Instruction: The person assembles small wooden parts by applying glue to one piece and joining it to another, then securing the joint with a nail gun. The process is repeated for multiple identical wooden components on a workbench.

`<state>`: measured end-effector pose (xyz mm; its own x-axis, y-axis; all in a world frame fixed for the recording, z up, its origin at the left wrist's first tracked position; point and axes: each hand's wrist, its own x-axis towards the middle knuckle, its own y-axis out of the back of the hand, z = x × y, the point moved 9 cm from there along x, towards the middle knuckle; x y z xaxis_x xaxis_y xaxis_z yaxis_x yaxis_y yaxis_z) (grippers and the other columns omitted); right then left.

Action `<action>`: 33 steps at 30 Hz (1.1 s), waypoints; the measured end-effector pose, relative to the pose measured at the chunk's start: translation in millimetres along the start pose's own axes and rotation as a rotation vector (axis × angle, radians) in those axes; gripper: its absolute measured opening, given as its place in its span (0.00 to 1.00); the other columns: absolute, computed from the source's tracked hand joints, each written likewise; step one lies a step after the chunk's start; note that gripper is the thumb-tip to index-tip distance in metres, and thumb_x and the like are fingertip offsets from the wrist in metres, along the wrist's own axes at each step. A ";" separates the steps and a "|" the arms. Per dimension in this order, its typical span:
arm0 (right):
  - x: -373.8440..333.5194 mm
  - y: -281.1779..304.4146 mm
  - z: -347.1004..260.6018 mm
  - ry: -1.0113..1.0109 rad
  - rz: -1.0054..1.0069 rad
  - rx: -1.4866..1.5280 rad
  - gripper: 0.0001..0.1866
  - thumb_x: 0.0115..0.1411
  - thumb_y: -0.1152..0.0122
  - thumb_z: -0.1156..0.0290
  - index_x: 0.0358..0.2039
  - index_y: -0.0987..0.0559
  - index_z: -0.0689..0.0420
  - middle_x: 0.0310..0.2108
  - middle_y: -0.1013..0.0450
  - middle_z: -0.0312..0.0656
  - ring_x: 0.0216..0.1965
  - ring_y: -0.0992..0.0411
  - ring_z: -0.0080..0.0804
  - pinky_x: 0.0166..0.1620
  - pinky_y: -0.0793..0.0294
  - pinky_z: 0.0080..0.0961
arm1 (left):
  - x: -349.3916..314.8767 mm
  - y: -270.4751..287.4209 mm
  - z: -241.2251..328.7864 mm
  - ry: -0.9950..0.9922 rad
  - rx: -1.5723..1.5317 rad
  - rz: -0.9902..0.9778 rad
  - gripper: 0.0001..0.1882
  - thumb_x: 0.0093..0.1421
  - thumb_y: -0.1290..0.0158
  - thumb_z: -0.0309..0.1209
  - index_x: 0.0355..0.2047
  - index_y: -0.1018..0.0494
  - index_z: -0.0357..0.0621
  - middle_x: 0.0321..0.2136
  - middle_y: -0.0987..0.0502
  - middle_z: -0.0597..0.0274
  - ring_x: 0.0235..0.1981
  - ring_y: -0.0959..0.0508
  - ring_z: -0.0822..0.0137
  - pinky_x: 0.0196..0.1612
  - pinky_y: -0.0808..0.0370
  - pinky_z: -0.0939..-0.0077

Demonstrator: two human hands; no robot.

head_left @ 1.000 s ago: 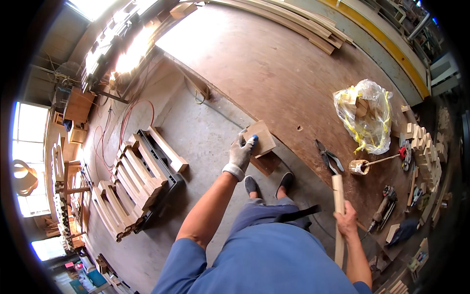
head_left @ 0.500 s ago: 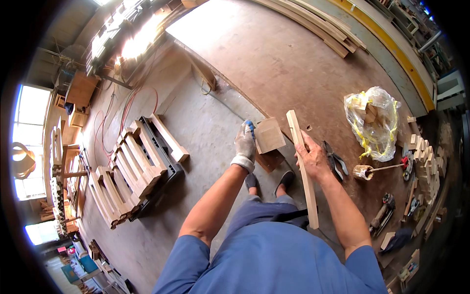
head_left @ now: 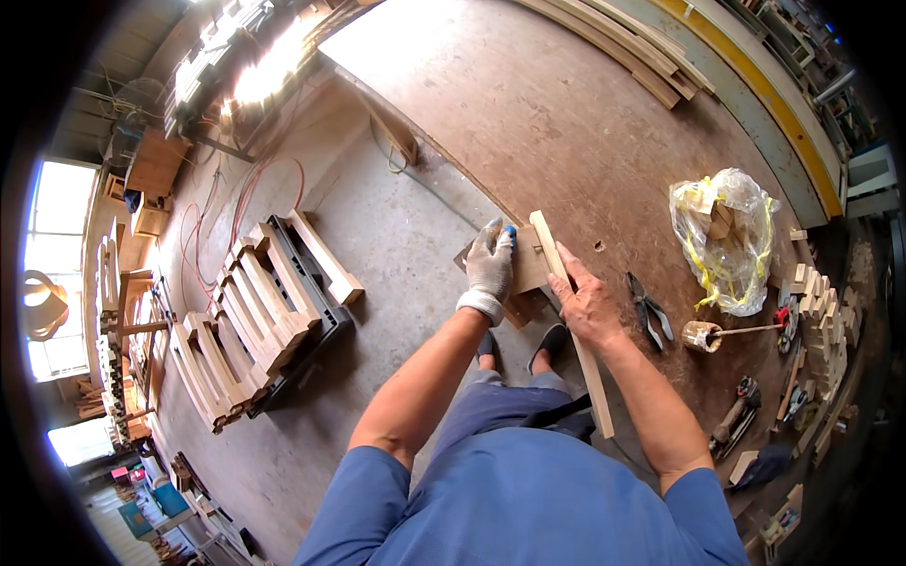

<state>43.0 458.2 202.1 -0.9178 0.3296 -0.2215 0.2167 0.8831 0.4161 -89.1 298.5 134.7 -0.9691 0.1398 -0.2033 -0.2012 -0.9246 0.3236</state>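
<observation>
My right hand (head_left: pixel 587 300), bare, grips a long pale wooden strip (head_left: pixel 587 368) that slants from the table edge down toward my body. A short peg-like piece (head_left: pixel 538 248) sticks out of the strip's side near its upper end. My left hand (head_left: pixel 491 267), in a whitish glove, is close beside that end, over a square wooden board (head_left: pixel 528 273). Its fingers are drawn together, with a blue patch at the fingertips; anything held between them is too small to make out. Pliers (head_left: pixel 649 309) lie on the table right of my right hand.
A glue-smeared pot (head_left: pixel 700 336) with a stick across it stands at right, below a clear plastic bag (head_left: pixel 725 241) holding small wooden pieces. Stacked wooden blocks (head_left: pixel 823 316) and a power tool (head_left: pixel 736 415) are farther right. Several wooden pieces (head_left: pixel 260 307) lie on a black pallet at left.
My left hand has moved right, up to the strip's upper end. The strip's upper end has swung left toward it, and my right hand has shifted slightly left with it.
</observation>
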 end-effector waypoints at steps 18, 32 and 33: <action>10.5 -6.1 -8.2 -0.061 -0.030 0.044 0.27 0.73 0.43 0.65 0.71 0.30 0.56 0.52 0.21 0.63 0.51 0.19 0.55 0.52 0.20 0.39 | -4.5 3.7 14.1 -0.063 0.102 0.063 0.17 0.71 0.44 0.40 0.49 0.17 0.40 0.41 0.14 0.45 0.42 0.14 0.54 0.49 0.21 0.63; -141.8 11.4 65.1 -0.424 -0.068 0.106 0.28 0.74 0.45 0.62 0.73 0.31 0.48 0.25 0.28 0.36 0.16 0.30 0.19 0.20 0.26 0.23 | -6.9 0.6 4.8 0.013 0.056 0.061 0.17 0.71 0.44 0.42 0.48 0.17 0.43 0.43 0.14 0.46 0.47 0.15 0.49 0.54 0.22 0.58; -134.6 14.4 53.7 -0.374 -0.051 0.159 0.28 0.75 0.46 0.63 0.74 0.32 0.44 0.26 0.28 0.36 0.16 0.31 0.19 0.19 0.28 0.21 | -6.8 1.5 3.8 -0.011 0.053 0.047 0.17 0.71 0.44 0.42 0.48 0.17 0.43 0.43 0.14 0.46 0.47 0.15 0.49 0.54 0.22 0.59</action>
<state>187.6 444.5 190.6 -0.7505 0.3573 -0.5560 0.2501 0.9322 0.2616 -83.4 297.6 140.1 -0.9791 0.1009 -0.1765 -0.1624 -0.9103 0.3807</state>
